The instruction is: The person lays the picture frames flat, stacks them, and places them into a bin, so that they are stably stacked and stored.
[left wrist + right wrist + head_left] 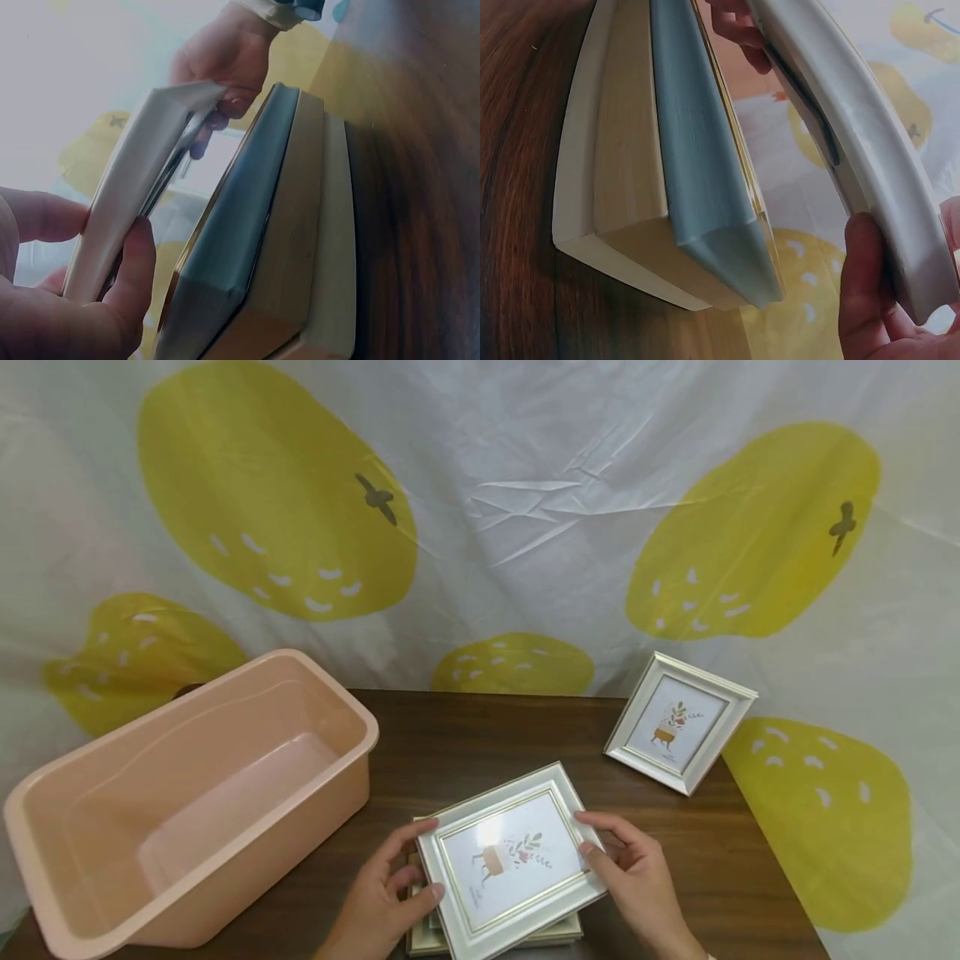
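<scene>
White with gold lines, the picture frame (513,862) is up in both hands, held over the stack of frames (634,135) and apart from it, a gap showing in both wrist views. Left hand (386,893) on one end: forefinger near the corner, thumb lower on the same edge, pinching across the rim. Right hand (637,881) on the opposite end, thumb and fingers gripping that rim as well. And look at the angle: long axis running hand to hand, slanted so the right end points farther from the person than the left. Picture side up, back toward the stack, and the image lies on its side, the printed plant pot (491,860) with legs toward the left hand, leaves toward the right. Down in the stack, edges of blue, tan and cream, blue above the other two, all on the dark wood counter (480,735). Left of the stack sits the pink tub (247,868), mouth up. Right of the stack and farther back, a second frame (678,722) is propped at a slant. Behind the stack hangs the lemon-print cloth (510,568), creased.
</scene>
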Demonstrator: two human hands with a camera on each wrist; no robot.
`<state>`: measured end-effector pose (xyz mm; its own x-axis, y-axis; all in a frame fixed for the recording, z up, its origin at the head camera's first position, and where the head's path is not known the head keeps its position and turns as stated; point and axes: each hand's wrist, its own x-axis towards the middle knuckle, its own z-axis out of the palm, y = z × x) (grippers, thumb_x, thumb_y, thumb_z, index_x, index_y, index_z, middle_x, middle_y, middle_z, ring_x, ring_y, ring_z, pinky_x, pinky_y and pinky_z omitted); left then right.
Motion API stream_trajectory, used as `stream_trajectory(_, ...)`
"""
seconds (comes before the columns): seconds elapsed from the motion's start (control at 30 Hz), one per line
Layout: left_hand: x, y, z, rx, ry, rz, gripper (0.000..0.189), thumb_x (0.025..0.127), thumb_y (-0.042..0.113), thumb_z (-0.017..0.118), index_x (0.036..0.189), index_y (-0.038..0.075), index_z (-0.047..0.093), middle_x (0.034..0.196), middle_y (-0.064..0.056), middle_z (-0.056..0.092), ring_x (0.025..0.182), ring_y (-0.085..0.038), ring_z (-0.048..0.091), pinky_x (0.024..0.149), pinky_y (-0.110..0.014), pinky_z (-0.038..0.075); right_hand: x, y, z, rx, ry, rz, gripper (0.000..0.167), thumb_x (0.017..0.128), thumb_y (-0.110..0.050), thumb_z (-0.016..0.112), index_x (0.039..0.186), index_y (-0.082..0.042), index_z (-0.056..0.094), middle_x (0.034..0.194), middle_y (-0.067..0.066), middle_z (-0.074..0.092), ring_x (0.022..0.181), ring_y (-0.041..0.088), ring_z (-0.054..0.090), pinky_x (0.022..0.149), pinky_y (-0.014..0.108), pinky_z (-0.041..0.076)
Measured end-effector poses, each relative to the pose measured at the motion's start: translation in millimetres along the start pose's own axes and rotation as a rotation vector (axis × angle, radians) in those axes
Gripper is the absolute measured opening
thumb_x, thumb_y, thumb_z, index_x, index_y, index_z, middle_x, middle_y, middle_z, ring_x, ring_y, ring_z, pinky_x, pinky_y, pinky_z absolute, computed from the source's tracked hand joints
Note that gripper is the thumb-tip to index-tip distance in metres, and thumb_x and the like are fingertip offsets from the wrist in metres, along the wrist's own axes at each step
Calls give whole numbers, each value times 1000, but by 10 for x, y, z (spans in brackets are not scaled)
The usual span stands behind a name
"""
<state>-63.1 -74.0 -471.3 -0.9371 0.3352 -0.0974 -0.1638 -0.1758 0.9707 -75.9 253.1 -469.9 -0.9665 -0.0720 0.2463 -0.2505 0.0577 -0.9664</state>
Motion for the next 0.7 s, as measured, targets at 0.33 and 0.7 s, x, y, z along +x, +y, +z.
stream_trajectory(0.33,53,-25,-131,59,-69,58,74,93,-2,72,158,9,40,151,-28,40,104,-16,70,84,-32,63,-2,31,19,-98,7,20,32,98,8,65,130,5,67,104,1,78,79,8,72,64,29,61)
stream_trajectory(0.7,129,-50,-227,34,-86,125,73,95,-2,72,158,5,38,138,-26,59,106,-17,71,85,-31,62,-8,85,6,-151,-35,6,32,96,7,68,127,1,70,110,-6,75,66,6,65,54,27,55)
